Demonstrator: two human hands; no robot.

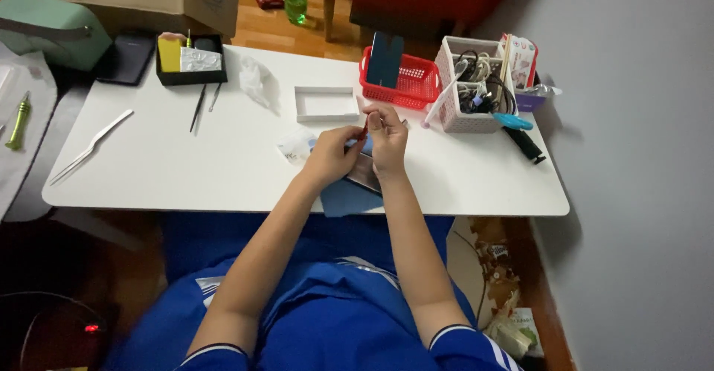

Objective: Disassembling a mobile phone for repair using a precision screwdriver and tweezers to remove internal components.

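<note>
Pinched between thumb and fingertips of right hand (pixel 387 136): small red tool (pixel 364 130), slim, long axis near upright, tip down toward flat dark device (pixel 364 175) at frame centre. Left hand (pixel 332 155) curled and closed over left edge of same device, steadying it; whether anything is gripped inside the fingers cannot be told. Device resting on blue cloth (pixel 349 198) near front edge of white table (pixel 186 170), directly beneath both hands, long axis running from upper left to lower right. Red tool above device's upper edge, between the two hands, touching right fingers only as far as visible; contact with device not discernible. Right hand nearer the tool's working end; left hand nearer the device body. Noted around: white frame (pixel 326 104) just above hands, red basket (pixel 405 81) upper centre, white basket of cables (pixel 476 88) upper right, black tray (pixel 190 60) upper left, metal tweezers (pixel 91 146) at left.
</note>
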